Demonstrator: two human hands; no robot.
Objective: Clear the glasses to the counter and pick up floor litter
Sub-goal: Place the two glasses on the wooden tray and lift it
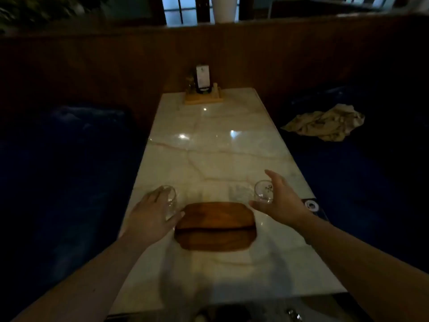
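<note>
Looking down a pale marble table [209, 145] in a pretty dim booth, both arms stretched out over it. The left hand [152, 212] is wrapped around a clear glass [170, 201] at the table's left edge, fingers curled over the far side and thumb on the near side. The right hand [282, 201] is spread wide right beside a second glass [263, 191], palm facing it; can't tell if it's actually touching. A wooden board [214, 226] lies flat between the two glasses. At the far end there's a wooden condiment holder [204, 94] with a white card standing in it. A crumpled beige cloth [327, 124] sits on the dark blue seat [371, 182] to the right.
</note>
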